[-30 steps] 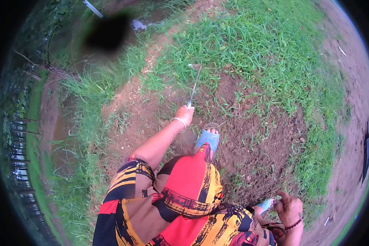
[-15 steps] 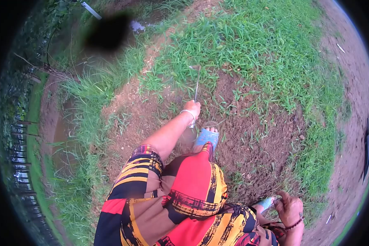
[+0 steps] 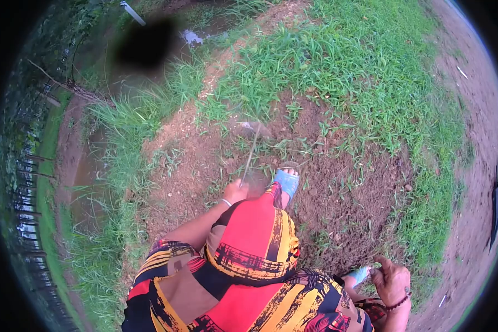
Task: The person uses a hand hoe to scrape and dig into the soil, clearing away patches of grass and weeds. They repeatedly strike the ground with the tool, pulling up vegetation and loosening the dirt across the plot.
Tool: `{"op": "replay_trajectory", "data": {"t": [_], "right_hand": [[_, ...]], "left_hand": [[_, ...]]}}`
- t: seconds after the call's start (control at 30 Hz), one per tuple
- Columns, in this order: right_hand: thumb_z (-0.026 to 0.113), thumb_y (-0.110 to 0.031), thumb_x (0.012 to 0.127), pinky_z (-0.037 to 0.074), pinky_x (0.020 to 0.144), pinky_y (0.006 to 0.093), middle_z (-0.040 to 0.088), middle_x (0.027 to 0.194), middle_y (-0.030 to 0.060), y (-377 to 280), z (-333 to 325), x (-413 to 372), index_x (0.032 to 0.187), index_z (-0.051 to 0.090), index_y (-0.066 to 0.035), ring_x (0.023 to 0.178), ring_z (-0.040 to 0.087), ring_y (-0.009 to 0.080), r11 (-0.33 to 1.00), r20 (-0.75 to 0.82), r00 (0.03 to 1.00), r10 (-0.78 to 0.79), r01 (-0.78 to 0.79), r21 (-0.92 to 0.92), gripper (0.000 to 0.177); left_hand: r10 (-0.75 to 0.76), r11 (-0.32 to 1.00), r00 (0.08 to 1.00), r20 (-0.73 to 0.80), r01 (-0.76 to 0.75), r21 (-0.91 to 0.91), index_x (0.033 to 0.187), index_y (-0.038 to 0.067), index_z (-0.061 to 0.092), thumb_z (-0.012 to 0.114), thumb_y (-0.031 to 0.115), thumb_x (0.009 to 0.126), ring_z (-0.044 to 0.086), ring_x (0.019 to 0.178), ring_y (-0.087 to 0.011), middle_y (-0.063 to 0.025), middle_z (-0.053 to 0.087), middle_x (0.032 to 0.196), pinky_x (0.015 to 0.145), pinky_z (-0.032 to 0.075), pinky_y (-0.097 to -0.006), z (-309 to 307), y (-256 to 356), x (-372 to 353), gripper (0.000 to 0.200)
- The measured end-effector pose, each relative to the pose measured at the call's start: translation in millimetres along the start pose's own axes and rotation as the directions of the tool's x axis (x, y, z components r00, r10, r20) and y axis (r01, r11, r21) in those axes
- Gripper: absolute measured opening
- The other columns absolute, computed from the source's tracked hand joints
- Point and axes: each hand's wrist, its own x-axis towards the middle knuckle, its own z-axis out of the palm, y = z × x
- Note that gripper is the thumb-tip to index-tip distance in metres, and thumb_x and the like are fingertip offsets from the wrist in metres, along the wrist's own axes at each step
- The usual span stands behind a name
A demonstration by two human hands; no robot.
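Note:
My left hand (image 3: 235, 192) is closed around the handle of a thin metal hand tool (image 3: 251, 154), left of my sandalled foot (image 3: 287, 182). The tool's head, smeared by motion, is over loose soil at the edge of the grass. My right hand (image 3: 392, 281), with a beaded bracelet at the wrist, hangs at the lower right near my other foot (image 3: 359, 274). Its fingers are bent, and I cannot make out anything between them.
Dug brown soil (image 3: 348, 205) lies right of my front foot. Green grass (image 3: 365, 66) grows beyond and to the right. Muddy water (image 3: 88, 171) and a fallen branch (image 3: 83, 93) are at the left. A dirt track (image 3: 470, 122) runs along the right edge.
My left hand has pulled the tool back toward my body and a little left, and the tool's head has come down from the grass edge. My right hand has hardly moved.

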Motion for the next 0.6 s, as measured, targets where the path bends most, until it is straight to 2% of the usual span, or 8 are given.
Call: {"op": "replay_trajectory", "data": {"t": [0.07,0.1,0.13,0.27,0.33,0.47,0.5,0.6], "right_hand": [[0.063,-0.016,0.07,0.043,0.054,0.0388,0.054,0.055,0.0131,-1,-1,2,0.094,0.059,-0.007,0.056,0.056,0.0317,1.0,0.027,1.0,0.007,-0.007,-0.016,0.026],[0.063,-0.017,0.07,0.043,0.054,0.0387,0.054,0.055,0.0129,-2,-2,4,0.093,0.059,-0.008,0.056,0.057,0.0313,1.0,0.042,0.999,0.016,-0.015,-0.028,0.026],[0.063,-0.017,0.07,0.043,0.054,0.0387,0.054,0.055,0.0129,-1,-1,6,0.093,0.059,-0.008,0.056,0.057,0.0313,1.0,0.04,0.999,0.013,-0.012,-0.029,0.026],[0.063,-0.018,0.071,0.045,0.056,0.0388,0.057,0.06,0.0125,-1,-3,14,0.094,0.059,-0.009,0.059,0.058,0.0312,0.998,0.068,0.997,0.047,-0.044,-0.044,0.025],[0.062,-0.019,0.074,0.047,0.058,0.0388,0.061,0.065,0.0121,-4,-3,20,0.096,0.058,-0.01,0.063,0.061,0.0309,0.996,0.123,0.989,0.079,-0.074,-0.045,0.025],[0.062,-0.018,0.073,0.047,0.058,0.0389,0.061,0.064,0.0118,-1,1,26,0.096,0.058,-0.009,0.063,0.061,0.0308,0.997,0.126,0.991,0.049,-0.04,-0.069,0.025],[0.062,-0.018,0.073,0.047,0.058,0.039,0.061,0.064,0.0117,0,2,29,0.096,0.058,-0.009,0.063,0.061,0.0308,0.997,0.129,0.991,0.049,-0.041,-0.064,0.025],[0.062,-0.017,0.073,0.047,0.058,0.0392,0.061,0.064,0.0118,4,6,33,0.096,0.057,-0.008,0.063,0.061,0.0306,1.0,0.133,0.991,0.028,-0.027,-0.01,0.025]], "left_hand": [[-0.047,0.912,0.998,-0.049,0.023,-0.409,0.082,0.005,0.051,0.049,0.028,0.084,0.052,0.054,-0.0283,-0.0139,0.052,0.061,0.049,0.041,-0.0388,-22,25,12,0.023],[-0.069,0.78,0.997,-0.025,0.038,-0.625,0.08,0.007,0.048,0.048,0.026,0.086,0.047,0.047,-0.0199,-0.0073,0.047,0.057,0.04,0.037,-0.0334,-37,44,15,0.02],[-0.029,0.529,0.996,0.083,0.086,-0.844,0.078,0.01,0.043,0.048,0.023,0.089,0.038,0.04,-0.0078,0.0018,0.038,0.055,0.029,0.029,-0.0246,-59,77,19,0.017],[0.176,0.303,0.942,0.284,0.223,-0.926,0.079,0.011,0.043,0.044,0.023,0.09,0.037,0.038,-0.0079,0.0027,0.037,0.054,0.031,0.03,-0.0219,-75,134,69,0.016],[0.268,0.3,0.897,0.352,0.27,-0.915,0.08,0.011,0.046,0.043,0.024,0.09,0.038,0.038,-0.0086,0.0014,0.041,0.055,0.033,0.032,-0.0224,-64,146,87,0.017],[0.115,0.338,0.801,0.588,0.525,-0.781,0.08,0.012,0.045,0.043,0.03,0.089,0.037,0.037,-0.0103,0.0023,0.041,0.053,0.035,0.032,-0.0269,-23,127,111,0.02],[0.055,0.444,0.81,0.585,0.505,-0.741,0.079,0.013,0.044,0.043,0.032,0.09,0.036,0.037,-0.01,0.0029,0.04,0.052,0.035,0.03,-0.0276,-17,120,107,0.022],[0.1,0.39,0.818,0.567,0.492,-0.778,0.08,0.014,0.044,0.042,0.033,0.09,0.036,0.037,-0.0096,0.0032,0.039,0.053,0.035,0.03,-0.0272,-17,102,110,0.021]]}}
